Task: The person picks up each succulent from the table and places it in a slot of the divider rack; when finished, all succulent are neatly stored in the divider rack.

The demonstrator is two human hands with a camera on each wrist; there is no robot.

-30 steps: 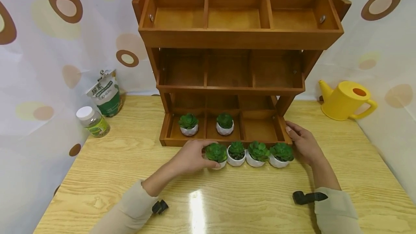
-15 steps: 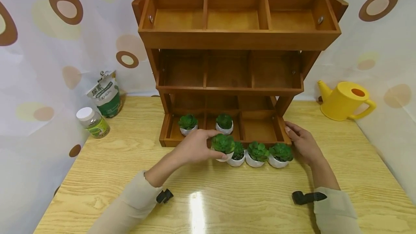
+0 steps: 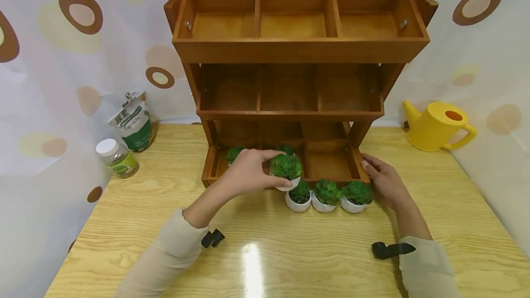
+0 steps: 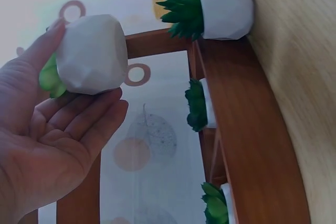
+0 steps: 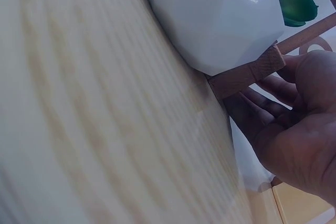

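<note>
Pinching a white-potted succulent [image 3: 285, 168] between thumb and fingers, the left hand [image 3: 250, 174] I am watching holds the pot clear of the table [image 3: 310, 252], near the front edge of the bottom tier. From its wrist camera I see the pot's faceted base, with the other fingers spread below it. My right-hand view shows the right hand [image 3: 385, 178] parted and lightly bent, thumb and fingertips touching the right end of the wooden shelf [image 3: 298, 52].

Between the hands I count three potted succulents [image 3: 325, 195] in a row on the table, along the shelf's front. Two more plants [image 4: 197, 106] sit in the bottom tier's left and middle compartments, partly hidden from my head view by the left hand and its plant.

Farther out, a yellow watering can [image 3: 436, 125] stands to the right; a white-capped jar [image 3: 118, 157] and a clipped green-and-white bag [image 3: 134, 123] stand to the left.
</note>
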